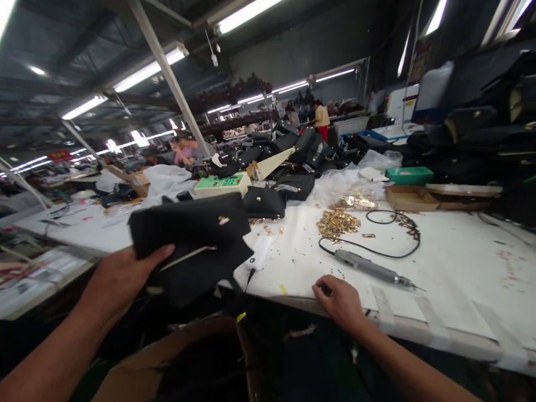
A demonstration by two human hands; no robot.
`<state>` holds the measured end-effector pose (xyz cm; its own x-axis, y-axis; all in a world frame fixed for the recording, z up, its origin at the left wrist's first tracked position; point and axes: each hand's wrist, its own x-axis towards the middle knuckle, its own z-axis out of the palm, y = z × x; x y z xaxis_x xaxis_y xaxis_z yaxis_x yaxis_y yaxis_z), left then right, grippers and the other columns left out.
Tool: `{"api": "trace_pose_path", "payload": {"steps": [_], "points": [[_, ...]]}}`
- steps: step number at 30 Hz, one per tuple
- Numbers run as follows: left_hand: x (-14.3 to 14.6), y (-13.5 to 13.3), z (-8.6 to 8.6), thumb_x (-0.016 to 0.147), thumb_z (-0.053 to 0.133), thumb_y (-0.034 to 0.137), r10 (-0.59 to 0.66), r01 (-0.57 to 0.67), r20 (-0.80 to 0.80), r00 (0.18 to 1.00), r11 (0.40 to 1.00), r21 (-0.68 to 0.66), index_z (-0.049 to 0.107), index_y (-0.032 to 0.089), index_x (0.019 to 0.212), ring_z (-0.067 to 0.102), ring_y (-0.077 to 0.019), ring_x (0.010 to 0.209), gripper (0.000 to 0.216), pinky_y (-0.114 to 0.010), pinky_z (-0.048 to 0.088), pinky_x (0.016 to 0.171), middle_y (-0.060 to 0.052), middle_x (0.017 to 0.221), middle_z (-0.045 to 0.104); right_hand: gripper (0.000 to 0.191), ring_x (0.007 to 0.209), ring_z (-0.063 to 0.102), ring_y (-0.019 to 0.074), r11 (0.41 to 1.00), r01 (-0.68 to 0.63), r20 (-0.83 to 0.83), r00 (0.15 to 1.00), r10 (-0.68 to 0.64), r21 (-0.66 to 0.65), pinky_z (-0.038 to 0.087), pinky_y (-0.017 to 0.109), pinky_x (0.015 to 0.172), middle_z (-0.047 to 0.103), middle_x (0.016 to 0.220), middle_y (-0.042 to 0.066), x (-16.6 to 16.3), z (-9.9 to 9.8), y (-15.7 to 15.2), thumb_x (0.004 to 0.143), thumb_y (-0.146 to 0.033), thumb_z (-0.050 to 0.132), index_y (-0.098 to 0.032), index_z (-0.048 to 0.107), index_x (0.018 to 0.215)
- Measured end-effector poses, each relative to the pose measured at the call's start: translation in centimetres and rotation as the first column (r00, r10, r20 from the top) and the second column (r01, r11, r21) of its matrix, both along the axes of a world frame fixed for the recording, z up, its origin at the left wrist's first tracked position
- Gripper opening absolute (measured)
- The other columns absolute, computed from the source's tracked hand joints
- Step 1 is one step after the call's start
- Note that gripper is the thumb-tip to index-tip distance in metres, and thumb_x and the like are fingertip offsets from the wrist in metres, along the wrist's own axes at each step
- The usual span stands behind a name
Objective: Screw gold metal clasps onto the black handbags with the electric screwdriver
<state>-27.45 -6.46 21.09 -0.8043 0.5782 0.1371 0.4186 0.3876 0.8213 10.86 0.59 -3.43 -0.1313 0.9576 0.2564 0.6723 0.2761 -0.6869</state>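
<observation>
My left hand [125, 279] grips the left side of a black bag [196, 223], thumb on top, and holds it up at the left over the table's front edge. A small gold fitting [224, 220] shows near the bag's upper right. My right hand [340, 301] rests at the table's front edge with its fingers curled together; whatever may be in them is hidden. Beyond it lies a grey electric screwdriver [368, 267], its bit pointing right and its cord looping behind. A pile of gold metal fittings [338, 223] sits farther back.
A white device [258, 254] with a black cable lies between my hands. Black bags [263, 202] are heaped at the back beside a control box [221, 184]. A green tray [409, 176] and cardboard box [410, 199] stand back right. An open carton [134, 368] is below. Several people work farther off.
</observation>
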Motion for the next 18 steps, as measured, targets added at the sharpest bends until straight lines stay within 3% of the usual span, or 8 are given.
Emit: {"api": "trace_pose_path", "payload": {"steps": [1,2,4,6,9,13,16,18], "points": [[2.2,4.5,1.3,0.055,0.091,0.032,-0.217,0.193,0.146,0.965,0.968,0.16,0.075,0.015,0.088,0.071,-0.0266,0.074,0.041,-0.042,0.062,0.07,-0.004,0.076,0.077,0.021,0.071,0.062,0.0182,1.0,0.001,0.004,1.0,-0.001,0.003,0.039,0.029,0.068,0.068,0.074,0.0,0.0,0.1,0.0,0.09,-0.035,0.056,-0.024,0.069,0.078],[4.5,8.7,2.2,0.058,0.09,0.031,-0.335,0.284,0.175,0.926,0.922,0.262,0.074,0.014,0.092,0.071,-0.0226,0.077,0.041,-0.041,0.062,0.078,-0.004,0.084,0.078,0.02,0.071,0.062,0.0182,1.0,0.001,0.01,1.0,-0.001,0.002,0.039,0.029,0.068,0.068,0.075,0.0,-0.1,0.1,0.0,0.09,-0.035,0.056,-0.024,0.069,0.079],[9.0,16.0,2.7,0.068,0.085,0.029,-0.451,0.36,0.218,0.865,0.863,0.355,0.071,0.014,0.101,0.071,-0.0181,0.079,0.039,-0.04,0.061,0.085,-0.006,0.097,0.078,0.019,0.071,0.062,0.0181,1.0,-0.004,0.025,1.0,0.004,-0.002,0.038,0.03,0.068,0.068,0.075,-0.001,-0.2,-0.1,0.0,0.09,-0.034,0.056,-0.024,0.069,0.08],[12.8,21.2,1.8,0.079,0.079,0.031,-0.513,0.389,0.26,0.818,0.826,0.408,0.067,0.015,0.111,0.072,-0.018,0.083,0.037,-0.04,0.061,0.085,-0.009,0.106,0.076,0.02,0.071,0.062,0.018,1.0,-0.006,0.04,0.999,0.006,0.003,0.038,0.03,0.068,0.068,0.075,0.0,-0.3,-0.3,0.1,0.09,-0.034,0.056,-0.024,0.07,0.08],[16.5,25.5,-0.9,0.092,0.067,0.033,-0.574,0.423,0.305,0.76,0.793,0.439,0.061,0.021,0.119,0.071,-0.0167,0.091,0.03,-0.038,0.06,0.085,-0.008,0.115,0.073,0.02,0.071,0.062,0.0185,1.0,0.005,0.054,0.999,-0.006,0.018,0.039,0.03,0.068,0.068,0.075,0.0,-0.4,-0.6,0.3,0.09,-0.033,0.056,-0.024,0.07,0.079],[15.3,26.0,-4.9,0.087,0.074,0.037,-0.556,0.436,0.367,0.745,0.824,0.363,0.061,0.017,0.113,0.068,-0.0211,0.097,0.036,-0.039,0.058,0.082,-0.013,0.117,0.069,0.023,0.071,0.064,0.0195,1.0,-0.015,0.05,0.999,0.015,0.004,0.041,0.03,0.069,0.07,0.075,0.002,-0.2,-0.4,0.5,0.091,-0.036,0.054,-0.024,0.069,0.078],[9.2,22.4,-8.4,0.083,0.078,0.032,-0.455,0.358,0.381,0.805,0.884,0.299,0.06,0.017,0.12,0.067,-0.0167,0.094,0.044,-0.032,0.056,0.082,-0.011,0.119,0.066,0.028,0.072,0.065,0.0205,1.0,-0.006,0.054,0.999,0.007,-0.018,0.043,0.031,0.07,0.073,0.08,0.003,0.1,-0.1,0.1,0.091,-0.042,0.052,-0.024,0.071,0.08],[3.8,17.8,-11.6,0.086,0.075,0.03,-0.347,0.27,0.401,0.848,0.933,0.239,0.061,0.019,0.123,0.066,-0.0118,0.088,0.041,-0.027,0.054,0.08,-0.007,0.118,0.066,0.03,0.073,0.066,0.0209,0.998,0.021,0.071,0.997,-0.017,-0.053,0.044,0.031,0.071,0.075,0.086,0.004,0.3,-0.1,-0.2,0.089,-0.047,0.053,-0.024,0.073,0.084]]}}
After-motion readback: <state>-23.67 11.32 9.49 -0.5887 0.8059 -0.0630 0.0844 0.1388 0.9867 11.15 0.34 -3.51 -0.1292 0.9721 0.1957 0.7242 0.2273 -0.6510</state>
